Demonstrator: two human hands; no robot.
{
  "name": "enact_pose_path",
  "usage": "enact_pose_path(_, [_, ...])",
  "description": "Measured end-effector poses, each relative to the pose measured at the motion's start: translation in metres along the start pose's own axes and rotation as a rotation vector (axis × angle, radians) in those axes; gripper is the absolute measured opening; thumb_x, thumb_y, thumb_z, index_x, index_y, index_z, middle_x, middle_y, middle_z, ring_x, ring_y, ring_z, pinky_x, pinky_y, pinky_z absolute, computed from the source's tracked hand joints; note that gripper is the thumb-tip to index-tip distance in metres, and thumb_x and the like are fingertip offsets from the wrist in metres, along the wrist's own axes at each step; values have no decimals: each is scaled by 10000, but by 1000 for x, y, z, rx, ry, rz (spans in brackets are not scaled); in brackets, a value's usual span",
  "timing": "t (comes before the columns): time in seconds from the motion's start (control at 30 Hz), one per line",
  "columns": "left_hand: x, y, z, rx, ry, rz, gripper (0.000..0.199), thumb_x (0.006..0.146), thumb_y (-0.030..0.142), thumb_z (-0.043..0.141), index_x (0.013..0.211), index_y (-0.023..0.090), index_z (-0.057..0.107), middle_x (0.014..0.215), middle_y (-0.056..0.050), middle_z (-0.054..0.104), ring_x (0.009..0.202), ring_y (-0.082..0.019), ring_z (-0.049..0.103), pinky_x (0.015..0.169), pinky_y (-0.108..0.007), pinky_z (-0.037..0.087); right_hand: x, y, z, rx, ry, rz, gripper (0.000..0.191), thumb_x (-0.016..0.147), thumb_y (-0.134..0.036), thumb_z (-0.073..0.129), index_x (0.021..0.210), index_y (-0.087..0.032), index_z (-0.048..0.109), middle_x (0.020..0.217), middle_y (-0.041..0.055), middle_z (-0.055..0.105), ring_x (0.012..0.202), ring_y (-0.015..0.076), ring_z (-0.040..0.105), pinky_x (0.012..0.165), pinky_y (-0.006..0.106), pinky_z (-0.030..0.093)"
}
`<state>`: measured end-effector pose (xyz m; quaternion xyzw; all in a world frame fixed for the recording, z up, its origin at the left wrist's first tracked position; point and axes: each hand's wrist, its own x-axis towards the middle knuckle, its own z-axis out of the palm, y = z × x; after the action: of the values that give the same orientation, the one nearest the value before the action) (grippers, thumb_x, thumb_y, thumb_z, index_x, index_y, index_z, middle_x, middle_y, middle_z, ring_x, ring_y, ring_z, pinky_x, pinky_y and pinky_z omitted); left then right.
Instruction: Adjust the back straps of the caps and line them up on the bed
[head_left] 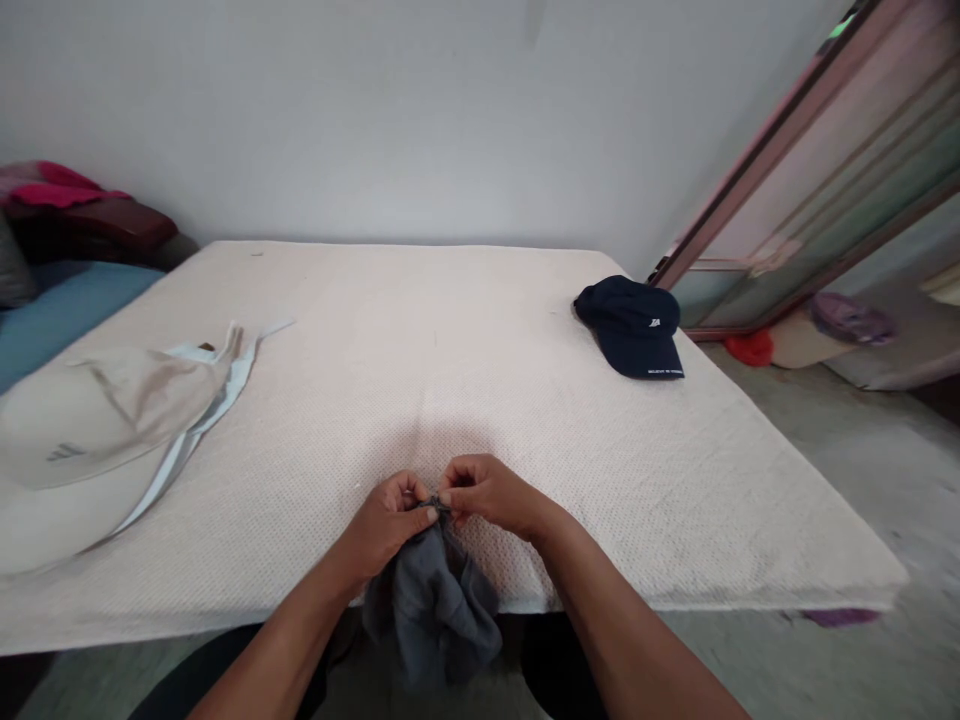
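A dark grey cloth (435, 600) hangs down over the front edge of the bed-like surface, its top bunched into a narrow gather. My left hand (386, 525) pinches this gather between thumb and fingers. From the other side my right hand (487, 492) is closed on the same bunched end, its thumb and fingertip meeting close to the left thumb. The fingers cover part of the gather, so its detail there is hidden. Whether the cloth is a garment or a plain piece of fabric, I cannot tell.
Pale textured fabric covers the wide surface (420, 350). A navy cap (626, 325) lies at the far right, and cream caps (112, 430) with light blue edging at the left. A wall (390, 120) stands behind; a pink-framed sliding panel (810, 190) is at the right.
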<state>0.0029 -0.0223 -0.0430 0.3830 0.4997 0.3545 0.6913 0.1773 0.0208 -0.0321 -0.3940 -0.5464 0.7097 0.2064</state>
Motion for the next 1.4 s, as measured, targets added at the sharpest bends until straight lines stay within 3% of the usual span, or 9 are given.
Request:
enact_pose_path(0.2, [-4,3,2,-66,-24,-33,320,650,312,725,761,196,448,670,32,588,561,-94,509,541,-219,347,1,1,1,-39,41,-9,112,707,-208,625,686,-152,530,570,-25,530,518,95,509,513,224,403])
enact_pose_path(0.43, [-3,-1,-1,54,72,85,256,682,317,697,727,190,479,634,52,528,541,-86,464,521,-212,336,3,2,4,-31,78,-11,93,706,-192,608,678,-157,526,552,-27,520,494,96,499,495,225,396])
enact_pose_path(0.57, [-4,-2,-3,127,85,47,202,699,330,683,763,164,587,649,27,561,566,-103,488,546,-226,359,3,3,5,-23,88,-38,87,712,-190,604,682,-159,528,562,-21,541,507,95,511,502,223,404])
enact_pose_path(0.77, [-2,-6,-6,32,103,-49,224,672,333,710,771,141,647,653,-4,612,568,-120,525,568,-247,386,4,5,8,-68,108,-33,75,708,-151,579,668,-162,516,570,-20,541,509,96,520,490,218,408])
enact_pose_path(1.2, [-4,-2,1,-107,168,-107,194,626,271,721,686,148,583,564,31,547,491,-93,474,507,-224,346,4,4,13,-49,129,-71,87,696,-167,611,665,-159,530,552,-21,535,511,108,518,505,238,427])
enact_pose_path(1.4, [-2,-2,6,-51,197,-68,187,641,260,677,620,163,518,530,50,483,471,-79,413,483,-216,309,3,3,15,25,123,-56,88,700,-179,623,676,-156,541,560,-26,531,512,102,517,526,247,447])
